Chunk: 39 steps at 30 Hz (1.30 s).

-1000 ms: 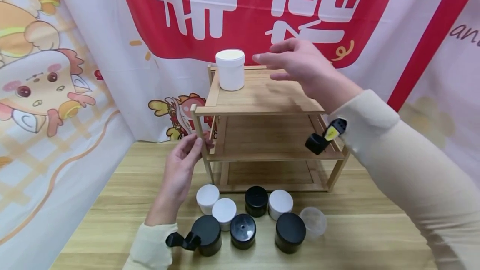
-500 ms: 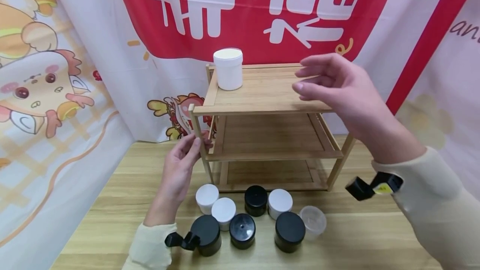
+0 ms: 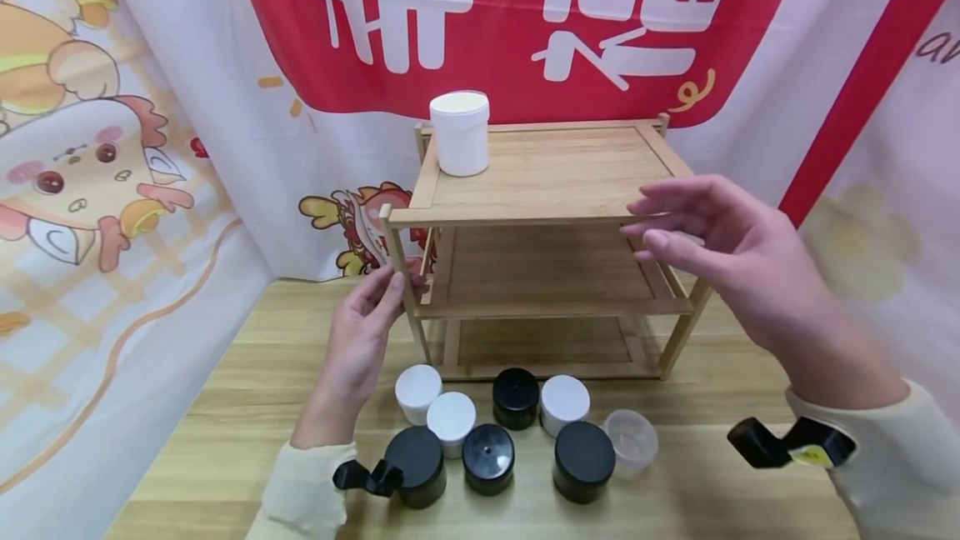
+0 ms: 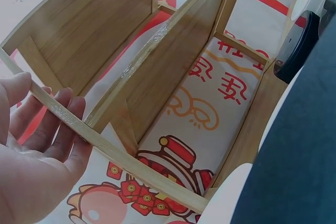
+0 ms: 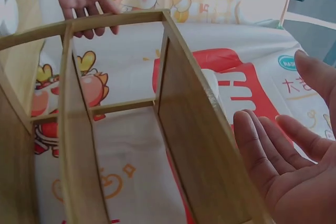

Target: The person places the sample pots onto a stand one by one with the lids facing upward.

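A three-tier wooden shelf rack [image 3: 570, 173] stands on the table. One white lidded jar [image 3: 461, 136] rests at the left of its top tier. My left hand [image 3: 358, 336] holds the rack's left front post; in the left wrist view the thumb and fingers of that hand [image 4: 37, 150] lie on either side of the post. Beside the right front corner of the top tier hovers my right hand [image 3: 738, 252], fingers loosely bent and holding nothing. The right wrist view shows this hand [image 5: 294, 171] with its palm facing the rack.
In front of the rack stand several jars: white ones such as the white-lidded jar [image 3: 565, 402], black ones such as the large black jar [image 3: 585, 458], and a clear one [image 3: 632, 440]. A printed cloth [image 3: 352, 90] hangs behind and to the left.
My right hand has moved away from the white jar, rightward and down to the rack's right front corner. My left hand stays on the post, and the jars have not moved.
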Each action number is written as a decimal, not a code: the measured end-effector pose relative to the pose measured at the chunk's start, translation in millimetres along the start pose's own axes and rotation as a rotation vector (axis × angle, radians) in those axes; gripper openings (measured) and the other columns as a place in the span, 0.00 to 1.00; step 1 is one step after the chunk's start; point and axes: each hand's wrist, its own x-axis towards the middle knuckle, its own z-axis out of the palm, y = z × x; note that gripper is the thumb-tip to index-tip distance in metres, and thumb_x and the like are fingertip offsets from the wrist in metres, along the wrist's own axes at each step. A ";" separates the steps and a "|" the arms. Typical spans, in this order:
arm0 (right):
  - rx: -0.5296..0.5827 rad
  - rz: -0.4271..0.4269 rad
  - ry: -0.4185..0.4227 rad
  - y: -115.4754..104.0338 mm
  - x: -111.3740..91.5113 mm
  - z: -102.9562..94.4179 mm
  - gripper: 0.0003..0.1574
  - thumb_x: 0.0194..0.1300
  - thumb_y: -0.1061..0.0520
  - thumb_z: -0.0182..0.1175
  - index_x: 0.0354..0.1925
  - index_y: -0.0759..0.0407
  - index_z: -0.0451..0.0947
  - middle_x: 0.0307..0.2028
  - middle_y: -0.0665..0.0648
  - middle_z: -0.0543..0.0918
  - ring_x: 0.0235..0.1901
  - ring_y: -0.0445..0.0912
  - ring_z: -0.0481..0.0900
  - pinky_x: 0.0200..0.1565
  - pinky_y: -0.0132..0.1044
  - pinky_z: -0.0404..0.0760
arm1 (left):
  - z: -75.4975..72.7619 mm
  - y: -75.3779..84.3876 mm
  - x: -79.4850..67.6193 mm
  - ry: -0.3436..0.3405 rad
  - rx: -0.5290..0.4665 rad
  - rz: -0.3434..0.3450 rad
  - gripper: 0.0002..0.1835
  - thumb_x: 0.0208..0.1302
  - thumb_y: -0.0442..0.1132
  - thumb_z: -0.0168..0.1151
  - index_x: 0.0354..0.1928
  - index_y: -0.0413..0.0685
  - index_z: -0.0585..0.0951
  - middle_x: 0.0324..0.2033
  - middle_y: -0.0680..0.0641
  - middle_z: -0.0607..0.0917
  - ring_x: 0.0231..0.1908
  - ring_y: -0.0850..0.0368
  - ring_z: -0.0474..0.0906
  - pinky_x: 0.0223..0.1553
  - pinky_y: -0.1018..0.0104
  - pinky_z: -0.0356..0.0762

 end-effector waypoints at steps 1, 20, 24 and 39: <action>0.012 -0.007 -0.009 3.2 -3.3 -0.9 0.29 0.72 0.71 0.66 0.69 0.65 0.75 0.58 0.60 0.87 0.52 0.45 0.92 0.52 0.32 0.90 | 0.4 -0.1 0.3 -0.001 -0.002 -0.001 0.26 0.84 0.46 0.58 0.75 0.41 0.74 0.62 0.48 0.85 0.63 0.55 0.83 0.73 0.61 0.76; -0.206 0.055 -0.019 77.9 -63.0 -1.0 0.29 0.71 0.69 0.69 0.67 0.61 0.77 0.59 0.59 0.87 0.54 0.44 0.89 0.47 0.33 0.91 | 0.5 -0.7 1.1 0.015 -0.041 0.011 0.24 0.84 0.42 0.56 0.74 0.38 0.73 0.58 0.56 0.88 0.62 0.59 0.82 0.74 0.58 0.75; -0.199 0.011 -0.044 91.1 -69.7 -0.6 0.32 0.67 0.72 0.70 0.67 0.64 0.76 0.59 0.58 0.87 0.54 0.43 0.89 0.50 0.33 0.91 | 2.0 -1.1 0.8 0.009 -0.040 0.015 0.23 0.84 0.42 0.56 0.73 0.41 0.75 0.58 0.57 0.88 0.62 0.59 0.82 0.74 0.60 0.76; -0.241 0.047 -0.206 130.9 -81.5 -10.8 0.33 0.66 0.67 0.73 0.67 0.55 0.78 0.62 0.51 0.86 0.59 0.42 0.86 0.60 0.32 0.85 | 1.6 -3.7 1.8 0.000 -0.036 0.039 0.23 0.85 0.42 0.56 0.73 0.38 0.75 0.58 0.55 0.88 0.61 0.57 0.83 0.74 0.57 0.75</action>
